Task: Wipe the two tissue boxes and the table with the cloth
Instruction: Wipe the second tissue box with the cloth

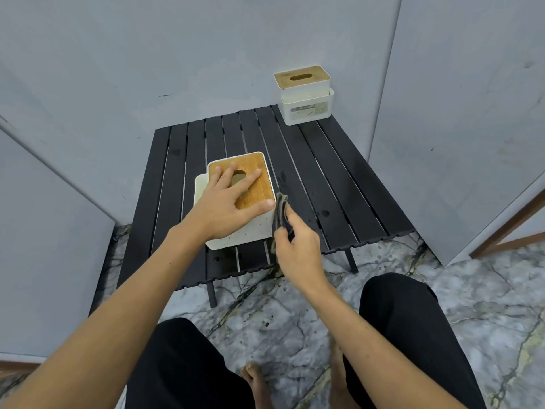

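A white tissue box with a wooden slotted lid point(256, 187) stands near the front of the low black slatted table point(324, 172). My left hand point(227, 202) lies flat on its lid, fingers spread around the slot. My right hand point(298, 246) grips a dark folded cloth point(280, 211) and holds it against the box's right side. A second white tissue box with a pale wooden lid point(306, 98) stands at the table's far right corner, against the wall.
Grey wall panels close in behind and on both sides of the table. The floor is grey marble. My knees in black trousers and a bare foot point(256, 382) are below the table's front edge. A wooden frame point(507, 228) leans at right.
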Action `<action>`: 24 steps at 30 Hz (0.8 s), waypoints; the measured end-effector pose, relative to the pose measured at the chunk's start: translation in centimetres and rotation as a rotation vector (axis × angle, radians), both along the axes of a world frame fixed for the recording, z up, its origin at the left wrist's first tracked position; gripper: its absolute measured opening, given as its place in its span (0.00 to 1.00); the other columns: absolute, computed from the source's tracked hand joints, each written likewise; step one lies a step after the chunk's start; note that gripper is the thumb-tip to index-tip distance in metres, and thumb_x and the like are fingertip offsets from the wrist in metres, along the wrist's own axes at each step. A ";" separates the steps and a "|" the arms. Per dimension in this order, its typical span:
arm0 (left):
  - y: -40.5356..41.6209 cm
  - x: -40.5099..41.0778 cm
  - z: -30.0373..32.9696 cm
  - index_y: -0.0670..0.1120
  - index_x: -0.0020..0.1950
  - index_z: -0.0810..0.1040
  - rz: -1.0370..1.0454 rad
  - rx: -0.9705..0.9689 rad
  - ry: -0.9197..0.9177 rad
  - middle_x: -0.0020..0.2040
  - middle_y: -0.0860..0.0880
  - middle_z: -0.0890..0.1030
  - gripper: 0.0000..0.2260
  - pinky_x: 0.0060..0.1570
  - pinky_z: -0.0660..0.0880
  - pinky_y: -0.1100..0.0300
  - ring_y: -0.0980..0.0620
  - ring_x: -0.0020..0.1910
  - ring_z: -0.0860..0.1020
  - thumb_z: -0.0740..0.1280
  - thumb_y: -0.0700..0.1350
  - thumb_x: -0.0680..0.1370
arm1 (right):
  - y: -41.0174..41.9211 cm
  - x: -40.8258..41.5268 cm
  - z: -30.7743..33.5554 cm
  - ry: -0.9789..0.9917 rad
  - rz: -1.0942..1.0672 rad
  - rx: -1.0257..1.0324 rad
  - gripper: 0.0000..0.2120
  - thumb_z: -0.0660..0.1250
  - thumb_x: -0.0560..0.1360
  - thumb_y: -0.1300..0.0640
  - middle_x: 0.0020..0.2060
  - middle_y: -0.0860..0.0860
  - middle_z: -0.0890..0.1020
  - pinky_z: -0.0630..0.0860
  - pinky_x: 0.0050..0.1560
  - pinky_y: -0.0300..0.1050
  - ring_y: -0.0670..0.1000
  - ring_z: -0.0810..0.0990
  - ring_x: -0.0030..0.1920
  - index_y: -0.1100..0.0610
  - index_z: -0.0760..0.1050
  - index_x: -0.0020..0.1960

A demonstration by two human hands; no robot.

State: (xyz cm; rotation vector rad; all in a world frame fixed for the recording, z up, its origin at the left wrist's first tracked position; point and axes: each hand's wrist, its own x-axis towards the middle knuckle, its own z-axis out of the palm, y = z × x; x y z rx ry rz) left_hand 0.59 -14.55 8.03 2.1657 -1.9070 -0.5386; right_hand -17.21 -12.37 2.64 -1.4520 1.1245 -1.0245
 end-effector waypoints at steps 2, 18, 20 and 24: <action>-0.3 -0.9 0.1 0.67 0.80 0.54 0.072 -0.005 -0.019 0.83 0.51 0.46 0.39 0.78 0.47 0.38 0.46 0.81 0.40 0.57 0.77 0.72 | 0.2 -0.3 -0.6 0.017 -0.004 0.039 0.24 0.56 0.80 0.65 0.34 0.47 0.73 0.67 0.27 0.34 0.42 0.68 0.24 0.53 0.66 0.75; -2.7 0.2 0.9 0.62 0.75 0.62 0.021 -0.033 -0.272 0.81 0.54 0.56 0.40 0.72 0.43 0.29 0.38 0.81 0.45 0.47 0.80 0.67 | -1.2 1.5 -0.4 0.058 -0.090 0.006 0.25 0.55 0.81 0.61 0.73 0.54 0.70 0.64 0.72 0.44 0.48 0.70 0.70 0.57 0.60 0.78; -2.5 0.1 0.0 0.62 0.75 0.60 0.030 -0.046 -0.240 0.82 0.56 0.55 0.37 0.73 0.42 0.28 0.38 0.81 0.45 0.48 0.79 0.70 | -0.9 1.7 -1.1 0.064 -0.085 0.059 0.27 0.54 0.79 0.56 0.69 0.59 0.74 0.71 0.68 0.57 0.50 0.74 0.56 0.56 0.59 0.78; -2.2 0.0 -0.9 0.63 0.76 0.57 0.048 -0.104 -0.259 0.82 0.58 0.52 0.38 0.73 0.42 0.29 0.38 0.81 0.45 0.43 0.79 0.70 | 1.6 2.3 -1.2 0.098 -0.023 0.037 0.25 0.55 0.81 0.60 0.75 0.56 0.67 0.67 0.71 0.53 0.53 0.70 0.70 0.57 0.58 0.78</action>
